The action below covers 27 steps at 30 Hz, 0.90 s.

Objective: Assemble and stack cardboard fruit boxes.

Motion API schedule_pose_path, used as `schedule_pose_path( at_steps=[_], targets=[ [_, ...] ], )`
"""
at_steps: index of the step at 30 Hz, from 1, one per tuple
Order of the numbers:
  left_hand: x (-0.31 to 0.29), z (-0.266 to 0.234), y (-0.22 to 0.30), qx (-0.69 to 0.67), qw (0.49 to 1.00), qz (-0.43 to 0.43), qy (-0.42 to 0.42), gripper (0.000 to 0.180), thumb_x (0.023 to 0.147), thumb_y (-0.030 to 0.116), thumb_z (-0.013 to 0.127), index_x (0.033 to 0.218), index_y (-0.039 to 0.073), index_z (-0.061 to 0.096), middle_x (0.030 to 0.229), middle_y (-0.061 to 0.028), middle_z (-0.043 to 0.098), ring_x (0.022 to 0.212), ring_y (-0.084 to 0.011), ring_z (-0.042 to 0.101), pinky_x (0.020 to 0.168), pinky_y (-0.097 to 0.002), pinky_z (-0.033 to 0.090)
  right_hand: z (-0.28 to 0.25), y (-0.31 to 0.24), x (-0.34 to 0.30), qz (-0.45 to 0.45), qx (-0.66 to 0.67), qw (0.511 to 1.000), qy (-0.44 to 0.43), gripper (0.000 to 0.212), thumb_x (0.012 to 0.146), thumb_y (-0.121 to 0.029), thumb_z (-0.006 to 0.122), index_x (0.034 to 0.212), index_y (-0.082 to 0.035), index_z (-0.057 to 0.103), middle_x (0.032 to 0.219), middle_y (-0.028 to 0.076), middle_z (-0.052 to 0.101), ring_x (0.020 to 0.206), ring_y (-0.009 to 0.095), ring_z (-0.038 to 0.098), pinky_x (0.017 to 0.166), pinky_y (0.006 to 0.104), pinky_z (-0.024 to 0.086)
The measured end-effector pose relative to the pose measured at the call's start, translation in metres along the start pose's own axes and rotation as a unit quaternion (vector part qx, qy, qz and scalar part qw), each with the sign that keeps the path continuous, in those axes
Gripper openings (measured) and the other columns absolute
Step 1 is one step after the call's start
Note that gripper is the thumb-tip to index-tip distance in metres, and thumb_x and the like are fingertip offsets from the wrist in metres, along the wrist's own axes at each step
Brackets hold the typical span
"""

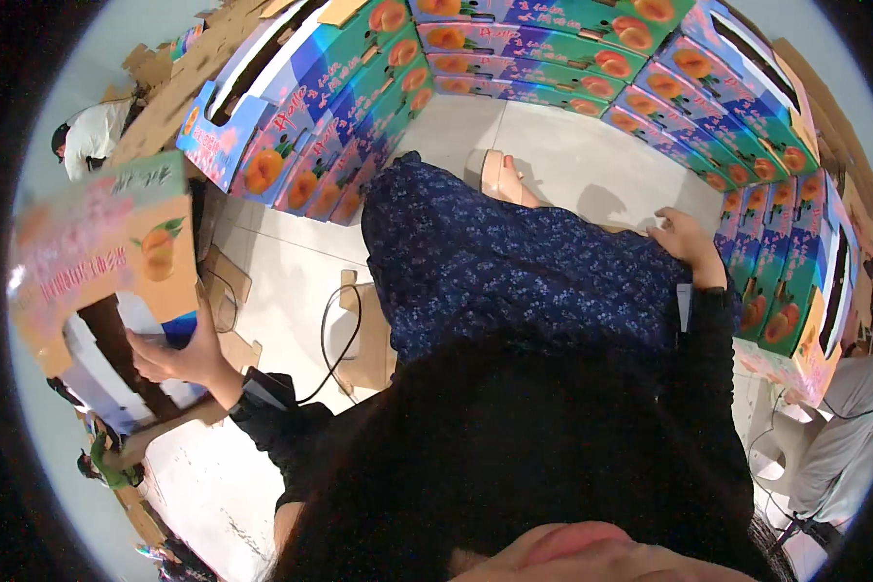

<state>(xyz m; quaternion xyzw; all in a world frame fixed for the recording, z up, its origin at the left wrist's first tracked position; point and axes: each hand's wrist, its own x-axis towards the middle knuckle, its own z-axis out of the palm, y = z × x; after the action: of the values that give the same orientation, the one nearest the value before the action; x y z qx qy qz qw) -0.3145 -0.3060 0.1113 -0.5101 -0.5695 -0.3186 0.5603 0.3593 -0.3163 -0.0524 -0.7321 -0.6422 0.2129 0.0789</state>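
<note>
At the left, my left hand (186,354) grips a printed cardboard fruit box (97,242) by the edge of its cut-out opening. The box has a peach picture, pink blossom and orange and green panels, and is tilted. Some of my fingers pass in front of the dark opening. My right hand (687,239) hangs beside the blue floral skirt (524,267), its fingers loosely apart with nothing in them. Nearest to that hand, on the right, stands a stack of similar boxes (771,267).
Stacked fruit boxes (543,48) line the far side, with another stack (310,126) at the far left. Brown cardboard pieces (363,335) and a black cable lie on the pale tiled floor (456,136). A person in grey trousers (844,436) sits at the right; others are at the left.
</note>
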Motion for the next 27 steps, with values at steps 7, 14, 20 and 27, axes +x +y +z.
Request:
schedule_pose_path(
  at_steps=[7, 14, 20, 27],
  targets=[
    [0.064, -0.004, 0.049, -0.107, 0.987, 0.121, -0.02, 0.086, 0.047, 0.051, 0.083, 0.119, 0.011, 0.059, 0.093, -0.0085, 0.055, 0.086, -0.0261, 0.052, 0.071, -0.0379, 0.038, -0.005, -0.016, -0.007, 0.005, -0.018, 1.0, -0.009, 0.043, 0.078, -0.033, 0.066, 0.109, -0.004, 0.061, 0.09, 0.016, 0.065, 0.082, 0.031, 0.062, 0.074, 0.0389, 0.049],
    [0.073, -0.016, 0.094, -0.207, 0.952, 0.187, -0.124, 0.076, 0.052, 0.04, 0.078, 0.122, 0.019, 0.059, 0.095, -0.0039, 0.052, 0.092, -0.0243, 0.049, 0.083, -0.0381, 0.032, -0.026, -0.054, -0.009, -0.019, 0.012, 1.0, -0.007, 0.042, 0.078, -0.031, 0.067, 0.109, -0.004, 0.061, 0.095, 0.016, 0.064, 0.088, 0.031, 0.061, 0.079, 0.0372, 0.049],
    [0.08, -0.031, 0.124, -0.253, 0.916, 0.242, -0.196, 0.078, 0.046, 0.028, 0.077, 0.122, 0.023, 0.058, 0.094, -0.0031, 0.049, 0.091, -0.0227, 0.049, 0.082, -0.037, 0.03, -0.052, -0.142, -0.014, -0.217, 0.209, 0.953, 0.013, 0.076, 0.074, -0.028, 0.075, 0.138, -0.008, 0.038, 0.136, 0.012, 0.045, 0.122, 0.026, 0.046, 0.098, 0.0405, 0.039],
    [0.082, -0.05, 0.158, -0.334, 0.835, 0.315, -0.304, 0.085, 0.046, 0.019, 0.079, 0.127, 0.023, 0.053, 0.098, -0.0038, 0.048, 0.096, -0.0242, 0.047, 0.085, -0.0401, 0.034, -0.069, -0.193, 0.025, -0.339, 0.45, 0.818, 0.115, 0.098, 0.071, -0.05, 0.071, 0.146, -0.009, 0.022, 0.145, 0.012, 0.032, 0.132, 0.028, 0.034, 0.102, 0.0413, 0.034]
  ],
)
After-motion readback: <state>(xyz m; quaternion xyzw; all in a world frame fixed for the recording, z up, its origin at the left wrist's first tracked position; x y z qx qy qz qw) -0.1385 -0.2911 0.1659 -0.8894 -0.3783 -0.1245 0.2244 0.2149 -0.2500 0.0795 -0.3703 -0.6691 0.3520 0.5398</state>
